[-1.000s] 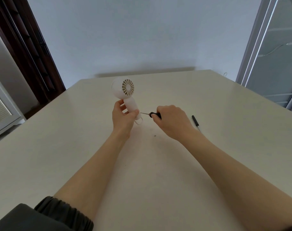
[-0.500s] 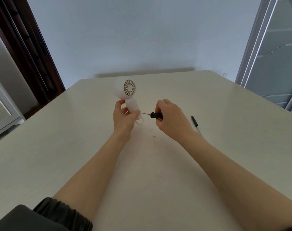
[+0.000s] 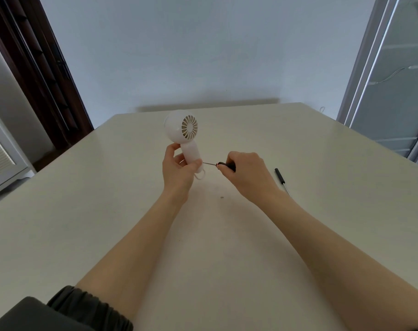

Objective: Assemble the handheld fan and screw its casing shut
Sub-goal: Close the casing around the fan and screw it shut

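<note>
While the casing is being screwed shut: everything below is placed relative to the fan
Bench [image 3: 298, 235]: pale, wide surface under and all around the fan, which is held up off it
Fan [image 3: 183, 134]: white, held above the bench, round head up and away from the person, grille facing right; handle runs down toward the person with a small loop at its lower end
Long axis: the handle stands roughly upright, leaning a little; the screwdriver lies nearly level, crosswise to it
Left hand [image 3: 178, 173]: wrapped round the lower handle from the left, thumb and fingers curled on it, steadying the fan
Right hand [image 3: 247, 175]: just right of the handle, fingers curled round the screwdriver grip; it is the hand that does the turning
Screwdriver [image 3: 223, 165]: black grip, thin shaft pointing left, tip at the handle's right side near the bottom; whether it sits in a screw head is too small to tell
Key relation, as I judge it: the tip must stay square to the handle side while the left hand resists the push
Spare tool [image 3: 280, 175]: dark, slim, lying on the bench well right of the fan
Small speck [image 3: 222, 197]: on the bench below the fan, perhaps a screw; cannot tell
</note>
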### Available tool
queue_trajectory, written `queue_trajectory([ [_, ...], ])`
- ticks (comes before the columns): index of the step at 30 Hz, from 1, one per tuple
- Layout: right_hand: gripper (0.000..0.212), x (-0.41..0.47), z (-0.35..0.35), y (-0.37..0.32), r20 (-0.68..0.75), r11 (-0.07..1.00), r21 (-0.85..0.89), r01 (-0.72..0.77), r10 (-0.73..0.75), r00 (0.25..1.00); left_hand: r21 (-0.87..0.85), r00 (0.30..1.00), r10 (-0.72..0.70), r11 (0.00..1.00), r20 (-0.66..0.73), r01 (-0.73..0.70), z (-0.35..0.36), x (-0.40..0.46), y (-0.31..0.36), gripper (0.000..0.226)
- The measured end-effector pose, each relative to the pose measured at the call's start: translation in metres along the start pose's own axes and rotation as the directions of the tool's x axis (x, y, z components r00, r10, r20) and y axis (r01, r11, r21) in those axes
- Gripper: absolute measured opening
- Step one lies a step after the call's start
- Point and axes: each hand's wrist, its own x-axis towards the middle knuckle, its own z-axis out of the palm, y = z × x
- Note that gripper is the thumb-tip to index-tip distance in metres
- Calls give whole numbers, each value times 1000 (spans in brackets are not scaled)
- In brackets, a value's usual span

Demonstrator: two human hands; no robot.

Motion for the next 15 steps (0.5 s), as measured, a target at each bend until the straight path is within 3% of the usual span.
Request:
queue_trajectory([
  [2,21,-2,-1,-1,7,999,40,29,-30,1000,-8,1000,-8,1000,-18,8,1,0,-1,52],
  [5,29,-4,-1,0,-24,997,41,71,-70,997,-16,999,-16,1000,-29,15,1,0,-1,52],
  [11,6,-3,1,-1,-119,992,-54,111,-116,986,-14,1000,-13,1000,-11,13,1,1,-1,53],
  [15,21,-1,-1,1,-77,976,-209,58,-76,994,-4,1000,-6,1000,0,6,0,1,-1,54],
])
